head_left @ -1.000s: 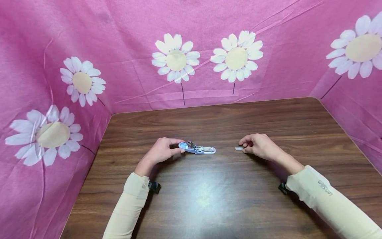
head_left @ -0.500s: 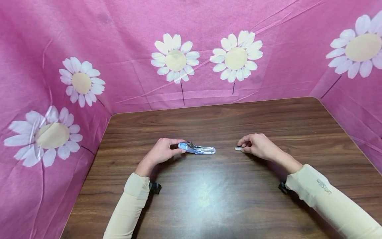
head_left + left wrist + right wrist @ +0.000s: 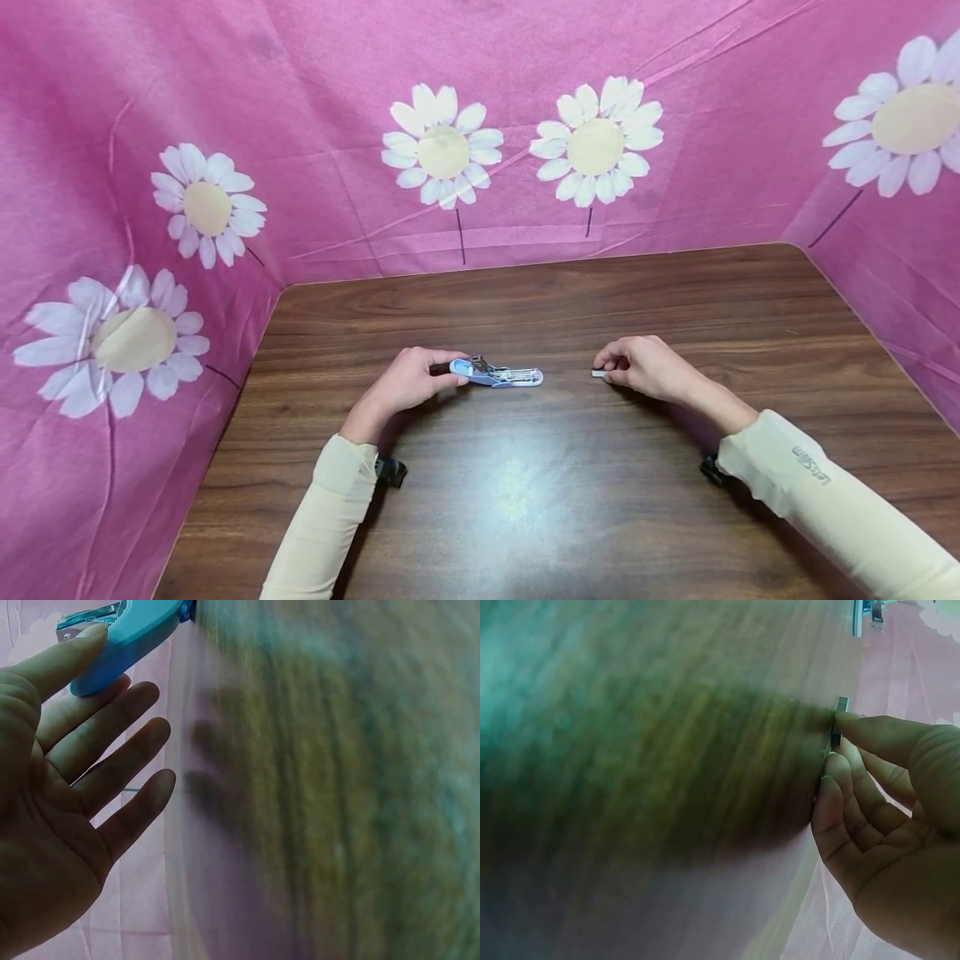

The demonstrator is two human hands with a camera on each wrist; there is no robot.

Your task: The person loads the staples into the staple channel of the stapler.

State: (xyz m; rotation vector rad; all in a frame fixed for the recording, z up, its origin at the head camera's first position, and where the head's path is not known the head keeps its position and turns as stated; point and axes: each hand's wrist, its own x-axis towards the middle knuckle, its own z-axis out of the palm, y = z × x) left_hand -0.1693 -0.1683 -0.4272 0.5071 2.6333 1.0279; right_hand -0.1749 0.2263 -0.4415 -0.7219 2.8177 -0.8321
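A light blue stapler (image 3: 517, 379) lies opened out on the table, its metal staple channel exposed. My left hand (image 3: 408, 379) pinches its left end between thumb and forefinger; in the left wrist view the other fingers of that hand (image 3: 82, 765) are spread away from the blue body (image 3: 139, 637). To the right of the stapler, a short strip of staples (image 3: 597, 374) lies at table level. My right hand (image 3: 651, 367) pinches this strip by its right end, and in the right wrist view the thumb presses against the staple strip (image 3: 842, 705) with the lower fingers curled at the tabletop.
The brown wood-grain table (image 3: 525, 500) spreads around both hands. A pink cloth (image 3: 322, 167) printed with white daisies stands behind it and along both sides. Dark wrist straps (image 3: 391, 472) sit at the cuffs of the pale sleeves.
My right fingers have slid slightly left along the staple strip, covering more of it. The left hand and the stapler stay in place.
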